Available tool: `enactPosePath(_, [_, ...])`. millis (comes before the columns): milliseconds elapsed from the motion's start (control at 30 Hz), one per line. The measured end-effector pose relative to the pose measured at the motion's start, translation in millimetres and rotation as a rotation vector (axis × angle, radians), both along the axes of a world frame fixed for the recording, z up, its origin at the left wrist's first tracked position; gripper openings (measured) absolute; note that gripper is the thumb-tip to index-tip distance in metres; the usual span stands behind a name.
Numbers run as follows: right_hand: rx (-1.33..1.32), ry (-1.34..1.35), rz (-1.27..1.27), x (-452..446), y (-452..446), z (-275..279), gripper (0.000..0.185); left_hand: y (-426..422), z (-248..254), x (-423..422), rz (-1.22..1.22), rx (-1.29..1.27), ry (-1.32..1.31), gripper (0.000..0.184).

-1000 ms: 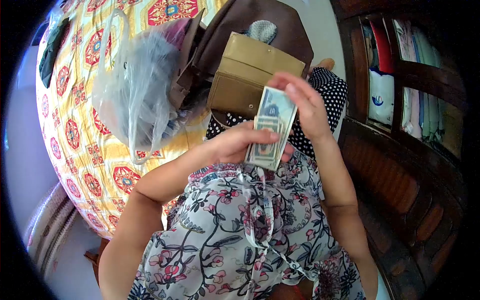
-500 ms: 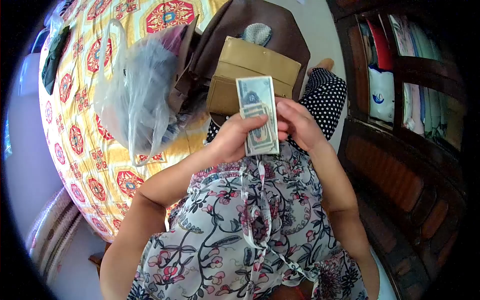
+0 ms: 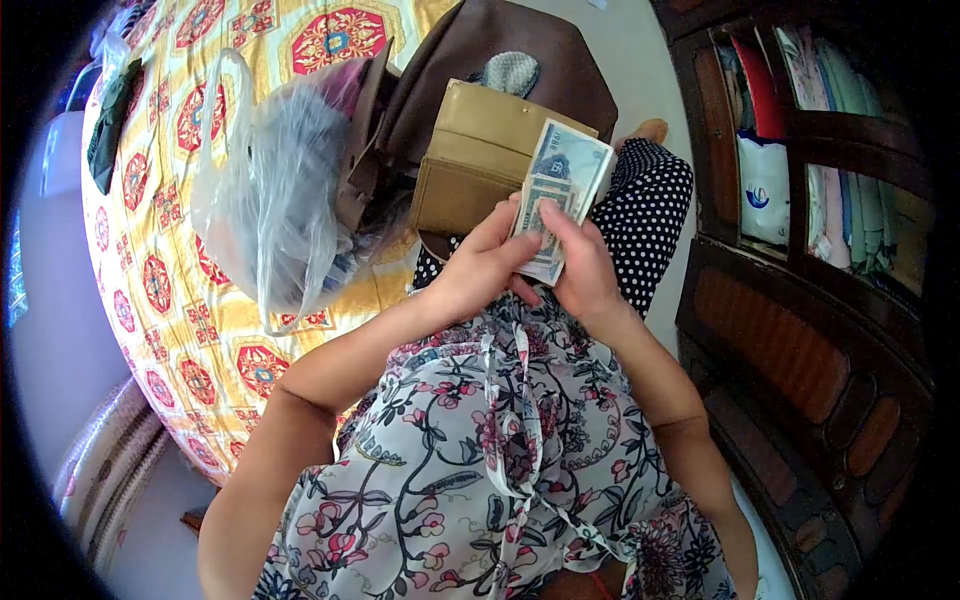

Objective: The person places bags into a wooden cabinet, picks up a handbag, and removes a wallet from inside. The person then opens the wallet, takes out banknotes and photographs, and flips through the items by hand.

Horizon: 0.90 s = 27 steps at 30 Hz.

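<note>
A stack of banknotes (image 3: 567,165) is held over my lap, tilted to the right, with smaller notes lying on a larger blue one. My left hand (image 3: 482,262) grips its lower left side, thumb on top. My right hand (image 3: 583,262) holds the lower right side, its thumb pressed on the top note. The fingers beneath the stack are partly hidden. Just beyond my hands an unfolded tan wallet (image 3: 465,190) lies against a brown bag (image 3: 500,40), partly covered by the notes.
A clear plastic bag (image 3: 290,190) with dark contents stands on the patterned bedspread (image 3: 200,380) at the left. A small knitted item (image 3: 511,72) rests on the brown bag. At the right is a dark wooden cabinet (image 3: 780,340) with folded cloths on its shelves.
The banknotes have gone from upright to tilted right and moved slightly right and up. My right hand, earlier beside the stack with fingers loose, now has its thumb on it.
</note>
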State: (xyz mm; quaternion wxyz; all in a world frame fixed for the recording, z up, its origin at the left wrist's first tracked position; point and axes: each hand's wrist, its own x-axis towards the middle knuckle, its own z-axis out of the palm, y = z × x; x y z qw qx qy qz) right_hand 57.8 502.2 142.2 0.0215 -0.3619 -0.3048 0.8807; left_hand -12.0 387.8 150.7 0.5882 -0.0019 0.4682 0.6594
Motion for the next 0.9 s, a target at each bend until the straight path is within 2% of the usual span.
enactPosePath(100, [0.118,0.039,0.068,0.8,-1.8,1.3,0.032,0.1,7.8,-7.6,0.019,0.005,-0.081,0.037])
enactPosePath(233, [0.037,0.142,0.030,-3.7,-1.1,3.1,0.034,-0.5,-1.3,-5.7,0.030,-0.016,-0.029,0.037])
enactPosePath(300, [0.268,0.101,0.052,-4.3,-3.7,4.6,0.034,0.8,-2.3,-4.2,0.018,-0.040,0.041,0.036])
enactPosePath(333, [0.268,0.100,0.051,-4.0,-4.0,4.6,0.034,1.0,-2.2,-3.7,0.008,-0.064,0.115,0.035])
enactPosePath(533, [0.260,0.081,-0.083,-4.2,-2.8,5.4,0.024,4.5,1.8,-4.4,0.162,-0.033,0.051,0.029])
enactPosePath(667, [0.212,0.064,-0.029,-5.3,1.3,2.3,0.022,7.1,-7.8,1.7,0.161,-0.007,0.101,0.025])
enactPosePath(767, [0.295,0.023,0.030,-3.9,16.5,-3.9,0.022,6.1,-12.5,2.0,0.185,-0.026,0.154,0.024])
enactPosePath(833, [0.296,-0.003,-0.004,-7.7,40.9,-7.2,0.021,0.1,-20.9,-1.5,0.089,-0.112,0.625,0.028])
enactPosePath(867, [0.271,-0.005,-0.071,-11.7,55.5,-5.2,0.019,-3.5,-22.2,-10.9,0.090,-0.111,0.626,0.028])
enactPosePath(900, [0.303,0.000,-0.086,-15.3,68.2,-2.2,0.019,-7.7,-22.8,-24.6,0.014,-0.197,1.232,0.033])
